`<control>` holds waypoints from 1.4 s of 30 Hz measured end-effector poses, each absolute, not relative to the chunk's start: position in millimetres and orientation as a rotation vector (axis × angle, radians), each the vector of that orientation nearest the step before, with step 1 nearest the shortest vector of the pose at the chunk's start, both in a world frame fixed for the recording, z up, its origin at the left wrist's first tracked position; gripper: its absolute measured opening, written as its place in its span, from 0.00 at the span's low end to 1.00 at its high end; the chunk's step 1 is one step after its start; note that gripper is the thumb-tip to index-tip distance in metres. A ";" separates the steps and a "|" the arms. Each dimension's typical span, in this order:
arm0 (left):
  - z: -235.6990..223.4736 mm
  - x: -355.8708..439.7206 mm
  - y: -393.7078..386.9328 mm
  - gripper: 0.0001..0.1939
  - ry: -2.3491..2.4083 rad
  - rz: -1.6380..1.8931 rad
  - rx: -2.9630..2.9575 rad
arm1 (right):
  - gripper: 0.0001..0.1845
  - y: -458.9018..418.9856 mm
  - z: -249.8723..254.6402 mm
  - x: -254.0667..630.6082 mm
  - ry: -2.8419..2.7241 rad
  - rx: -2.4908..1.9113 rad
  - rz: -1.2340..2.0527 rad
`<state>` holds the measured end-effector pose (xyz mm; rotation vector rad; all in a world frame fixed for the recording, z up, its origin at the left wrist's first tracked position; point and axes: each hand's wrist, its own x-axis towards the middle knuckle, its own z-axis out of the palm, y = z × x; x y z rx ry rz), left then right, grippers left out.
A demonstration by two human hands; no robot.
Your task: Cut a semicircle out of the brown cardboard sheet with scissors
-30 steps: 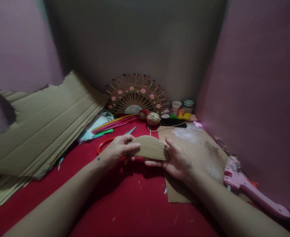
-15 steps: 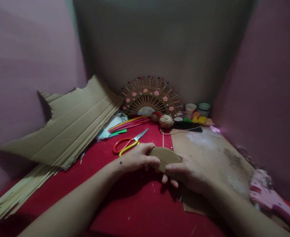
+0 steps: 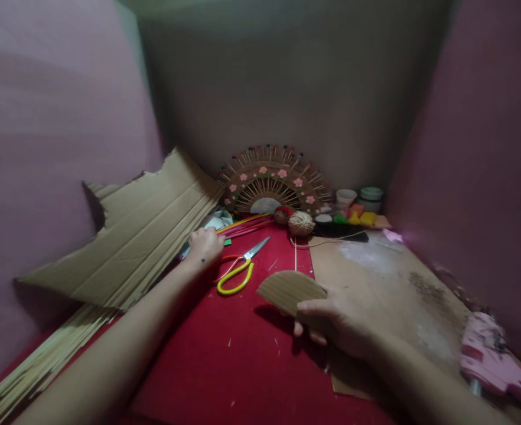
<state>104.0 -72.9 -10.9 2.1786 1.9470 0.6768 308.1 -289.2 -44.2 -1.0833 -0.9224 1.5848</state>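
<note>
My right hand (image 3: 335, 313) grips a rounded piece of cardboard (image 3: 289, 289) by its right end, thumb on top and fingers beneath, above the red tabletop. Farther back on the left, my left hand (image 3: 205, 248) is at the near end of the pink and yellow strips (image 3: 247, 224). Its fingertips are mostly hidden, so I cannot tell whether it holds anything. Between the hands lie scissors (image 3: 236, 280) with one yellow and one red handle, blades pointing away; the left hand is beside the red handle.
A large torn cardboard sheet (image 3: 132, 236) leans at left over thin sticks (image 3: 43, 360). At the back stand a flower-decorated fan (image 3: 264, 177), a twine ball (image 3: 302, 224) and small tubs (image 3: 370, 198). A cardboard mat (image 3: 375, 277) and pink glue gun (image 3: 486, 354) lie right.
My left hand has let go of the rounded cardboard and moved left and away to the strips, uncovering the scissors' yellow handle. My right hand still holds the cardboard.
</note>
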 end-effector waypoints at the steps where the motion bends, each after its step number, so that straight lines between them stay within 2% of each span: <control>1: -15.2 99.5 -69.2 0.18 2.027 0.662 2.182 | 0.13 -288.6 -44.7 308.6 -0.927 -1.076 1.590; 9: -34.5 78.8 -50.4 0.21 2.291 0.786 2.138 | 0.11 -289.5 -42.0 309.2 -0.969 -1.082 1.567; 18: -22.3 55.1 -26.1 0.15 1.989 1.357 2.009 | 0.09 -290.1 -40.7 308.1 -0.964 -1.077 1.557; 23: -7.1 60.4 -46.3 0.21 1.683 1.661 1.933 | 0.12 -288.6 -39.2 306.6 -0.846 -1.052 1.518; 30: 10.1 108.9 -133.5 0.16 1.158 1.611 1.945 | 0.21 -278.1 -53.6 308.3 -0.710 -1.004 1.410; 34: 16.2 127.4 -165.4 0.17 0.800 1.311 1.681 | 0.21 -277.0 -51.3 311.7 -0.692 -0.950 1.400; 38: 9.1 139.1 -177.2 0.13 0.740 0.956 1.647 | 0.22 -278.2 -44.1 310.0 -0.689 -0.827 1.516; 42: -2.5 150.9 -186.4 0.11 0.810 0.970 1.733 | 0.28 -277.2 -46.6 306.6 -0.761 -0.814 1.561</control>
